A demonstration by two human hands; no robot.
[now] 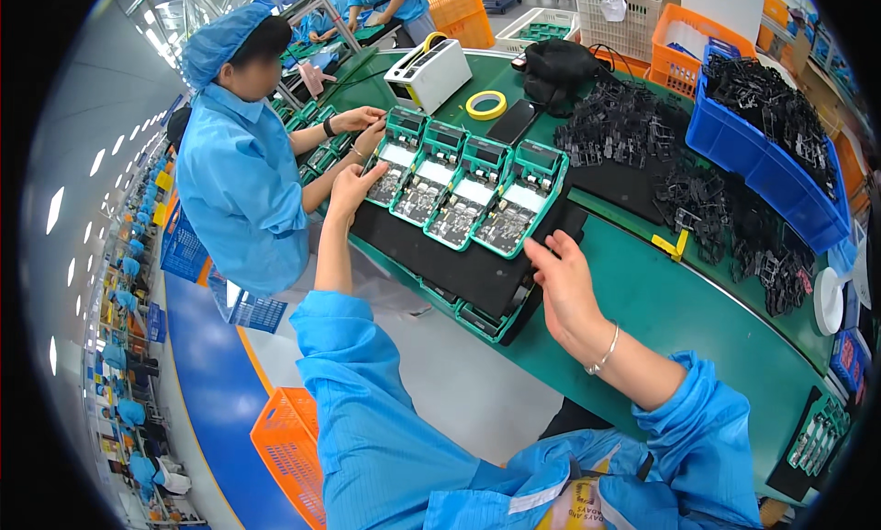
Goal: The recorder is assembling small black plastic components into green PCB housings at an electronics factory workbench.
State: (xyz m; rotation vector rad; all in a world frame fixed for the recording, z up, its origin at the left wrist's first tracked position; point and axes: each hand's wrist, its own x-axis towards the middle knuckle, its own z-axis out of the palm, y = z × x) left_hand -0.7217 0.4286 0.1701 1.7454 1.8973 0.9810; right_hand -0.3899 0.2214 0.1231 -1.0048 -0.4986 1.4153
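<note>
Though boxy, round-cornered green housings (pixel 472 191)

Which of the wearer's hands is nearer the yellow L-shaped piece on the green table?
Right. The right hand is left of the yellow L-shaped piece and closer to the wearer; the left hand is much farther left, at the leftmost green-framed circuit board.

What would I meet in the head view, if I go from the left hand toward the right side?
Left hand → circuit boards → right hand → yellow piece → blue bin.
</note>
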